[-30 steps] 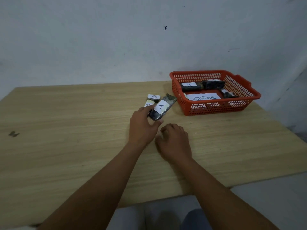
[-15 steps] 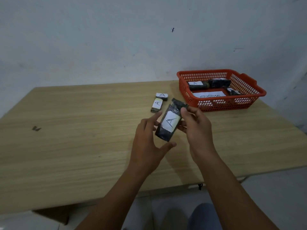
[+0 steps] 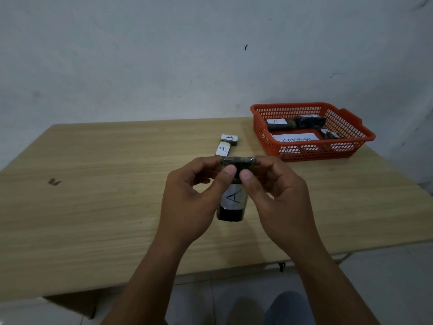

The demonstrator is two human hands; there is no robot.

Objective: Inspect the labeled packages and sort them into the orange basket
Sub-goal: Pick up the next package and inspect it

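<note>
Both forearms are extended forward and angled inward, bare, with wrists raised. The left hand (image 3: 187,202) and right hand (image 3: 278,200) are held close together at centre, palms turned toward each other. Fingers (image 3: 203,164) are curled on both hands, thumbs pressed side by side, and a dark package (image 3: 232,200) is pinched at its top edge between them.

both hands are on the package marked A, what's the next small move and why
Probably carry the package marked A right and forward to the orange basket. Both the left hand and right hand pinch its top edge with the label in plain sight, and similar packages already lie inside.
</note>
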